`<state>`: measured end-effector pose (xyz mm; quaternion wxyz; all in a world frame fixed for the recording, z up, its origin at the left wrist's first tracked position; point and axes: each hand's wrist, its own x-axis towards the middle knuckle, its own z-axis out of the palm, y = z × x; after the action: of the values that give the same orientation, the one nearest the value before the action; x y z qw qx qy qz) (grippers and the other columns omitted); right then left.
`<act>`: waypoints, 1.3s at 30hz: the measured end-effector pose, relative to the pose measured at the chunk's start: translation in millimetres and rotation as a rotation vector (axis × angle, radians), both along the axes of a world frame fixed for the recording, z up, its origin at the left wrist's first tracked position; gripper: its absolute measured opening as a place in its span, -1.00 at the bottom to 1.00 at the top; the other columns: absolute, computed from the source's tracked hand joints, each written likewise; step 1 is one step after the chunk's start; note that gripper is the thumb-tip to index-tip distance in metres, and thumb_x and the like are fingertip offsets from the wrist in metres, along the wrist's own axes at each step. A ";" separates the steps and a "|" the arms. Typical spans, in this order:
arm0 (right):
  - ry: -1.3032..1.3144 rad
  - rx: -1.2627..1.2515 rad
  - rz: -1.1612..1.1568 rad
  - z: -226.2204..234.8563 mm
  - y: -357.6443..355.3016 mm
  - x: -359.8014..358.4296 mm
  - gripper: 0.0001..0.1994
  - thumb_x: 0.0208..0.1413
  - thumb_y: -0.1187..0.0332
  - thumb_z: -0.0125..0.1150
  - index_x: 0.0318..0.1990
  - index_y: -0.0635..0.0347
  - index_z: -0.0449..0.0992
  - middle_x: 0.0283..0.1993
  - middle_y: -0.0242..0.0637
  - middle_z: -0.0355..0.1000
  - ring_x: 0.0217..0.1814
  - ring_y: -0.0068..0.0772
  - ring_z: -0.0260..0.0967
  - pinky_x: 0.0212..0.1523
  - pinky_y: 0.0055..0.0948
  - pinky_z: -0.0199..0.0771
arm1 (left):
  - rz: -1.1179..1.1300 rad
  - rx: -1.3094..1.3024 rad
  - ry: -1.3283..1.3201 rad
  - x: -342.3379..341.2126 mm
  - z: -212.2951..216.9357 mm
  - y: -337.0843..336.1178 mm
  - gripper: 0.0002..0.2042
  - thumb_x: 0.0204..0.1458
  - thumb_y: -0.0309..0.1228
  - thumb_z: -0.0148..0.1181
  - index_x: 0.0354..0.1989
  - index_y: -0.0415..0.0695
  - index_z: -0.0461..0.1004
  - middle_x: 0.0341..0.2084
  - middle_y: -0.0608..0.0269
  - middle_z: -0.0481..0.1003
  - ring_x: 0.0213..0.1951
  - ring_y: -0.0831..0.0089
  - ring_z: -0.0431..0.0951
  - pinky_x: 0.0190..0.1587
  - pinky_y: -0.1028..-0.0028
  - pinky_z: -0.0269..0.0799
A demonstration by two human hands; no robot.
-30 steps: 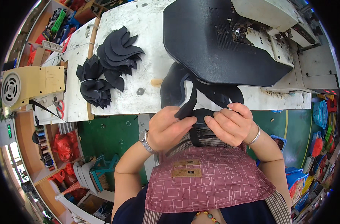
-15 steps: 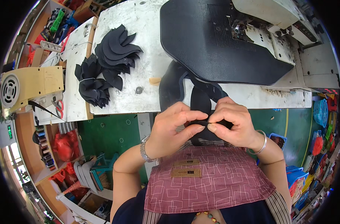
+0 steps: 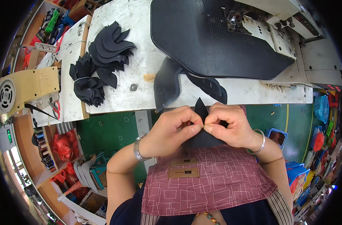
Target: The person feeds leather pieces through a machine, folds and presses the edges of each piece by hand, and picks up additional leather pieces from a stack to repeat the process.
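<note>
Just off the table's front edge, my left hand (image 3: 178,129) and my right hand (image 3: 233,125) meet thumb to thumb. Both pinch one black fabric piece (image 3: 202,139) between thumb and forefinger. Its pointed tip rises between the hands, and its lower part hangs over my apron; the pinched spot is covered by fingertips. Beyond the hands, a curved black piece (image 3: 167,84) droops over the table edge. To its right, more black pieces (image 3: 212,89) lie partly under the sewing machine's black bed plate (image 3: 193,41).
The sewing machine head (image 3: 287,13) occupies the far right. On the white table (image 3: 141,22), a fanned stack (image 3: 109,47) and a tied bundle (image 3: 89,84) of black pieces sit left, near a tan scrap (image 3: 149,77). Red-handled scissors (image 3: 55,108) lie farther left. Blue baskets (image 3: 321,108) stand right.
The black piece between my hands has been turned, so a pointed tip now stands up where a broad strip showed. My fingertips stay pinched together. The view has shifted slightly.
</note>
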<state>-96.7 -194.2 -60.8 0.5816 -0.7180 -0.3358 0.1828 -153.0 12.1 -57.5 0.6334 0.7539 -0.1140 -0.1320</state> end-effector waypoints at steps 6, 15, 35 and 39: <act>0.331 -0.032 -0.030 -0.5 -5.8 4.8 -0.93 0.04 0.47 0.25 -0.38 0.27 0.53 -0.51 -0.43 0.43 -0.46 -0.71 0.29 -0.46 -0.58 0.28 | 0.100 -0.068 -0.015 -2.9 -9.1 -5.6 -0.82 -0.05 -0.49 0.31 -0.25 -0.20 0.52 -0.48 0.33 0.39 -0.48 0.62 0.38 -0.43 0.60 0.31; 0.191 -0.096 -0.045 3.0 -6.3 3.3 -0.93 0.01 0.47 0.27 -0.40 0.29 0.54 -0.49 -0.37 0.47 -0.51 -0.66 0.34 -0.52 -0.56 0.29 | 0.177 0.062 -0.015 1.0 -1.0 -16.3 -0.83 -0.08 -0.52 0.31 -0.28 -0.21 0.56 -0.52 0.32 0.39 -0.54 0.61 0.37 -0.48 0.59 0.30; 0.303 -0.023 -0.169 -0.4 -9.9 -4.3 -0.91 0.02 0.48 0.28 -0.40 0.29 0.50 -0.54 -0.48 0.32 -0.53 -0.76 0.15 -0.53 -0.62 0.16 | 0.226 -0.085 0.060 -1.6 -11.6 -17.2 -0.86 -0.02 -0.52 0.29 -0.26 -0.22 0.58 -0.48 0.32 0.47 -0.51 0.68 0.41 -0.45 0.61 0.34; 0.292 -0.015 -0.169 2.2 -8.4 -5.8 -0.92 0.03 0.48 0.28 -0.40 0.28 0.51 -0.60 -0.49 0.32 -0.57 -0.79 0.15 -0.57 -0.64 0.14 | 0.270 0.004 -0.115 0.2 -7.0 -22.0 -0.82 -0.07 -0.55 0.31 -0.25 -0.20 0.58 -0.52 0.31 0.45 -0.56 0.63 0.40 -0.50 0.60 0.31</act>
<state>-102.5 -202.6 -58.6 0.6321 -0.7139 -0.1848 0.2381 -152.8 -9.8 -64.5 0.6363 0.7700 -0.0474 -0.0026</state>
